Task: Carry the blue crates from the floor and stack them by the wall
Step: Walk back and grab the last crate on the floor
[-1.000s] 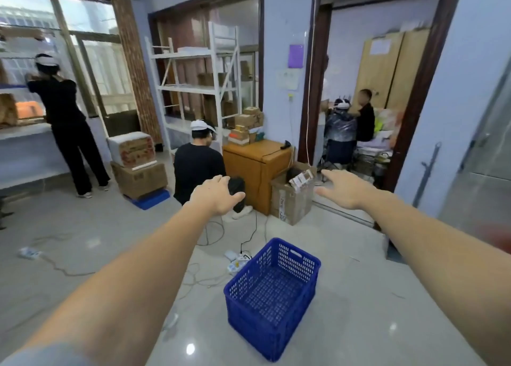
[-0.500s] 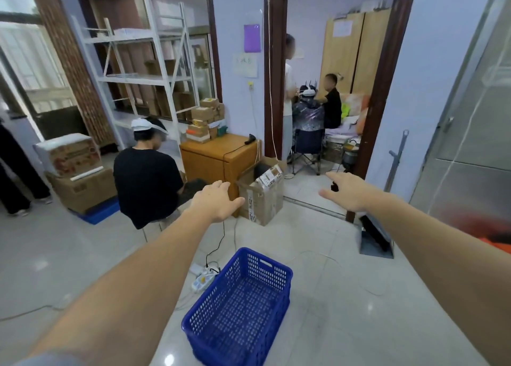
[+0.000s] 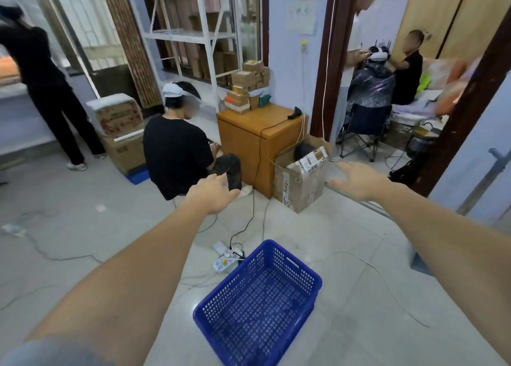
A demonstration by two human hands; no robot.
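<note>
One blue perforated plastic crate (image 3: 257, 304) sits empty on the pale tiled floor, low in the middle of the head view. Both my arms are stretched forward above and beyond it. My left hand (image 3: 211, 194) hovers palm down with loosely spread fingers, holding nothing. My right hand (image 3: 356, 181) is likewise open and empty, farther right. Neither hand touches the crate.
A person in black (image 3: 177, 155) crouches ahead by a wooden cabinet (image 3: 254, 141). An open cardboard box (image 3: 300, 177) stands beside it. A power strip (image 3: 226, 260) and cables lie just beyond the crate. A doorway (image 3: 381, 89) with several people opens at the right. Another person (image 3: 47, 89) stands far left.
The view has swung and moved closer, so the crate now sits nearer and lower in frame. Both hands stay open and outstretched, spread slightly wider.
</note>
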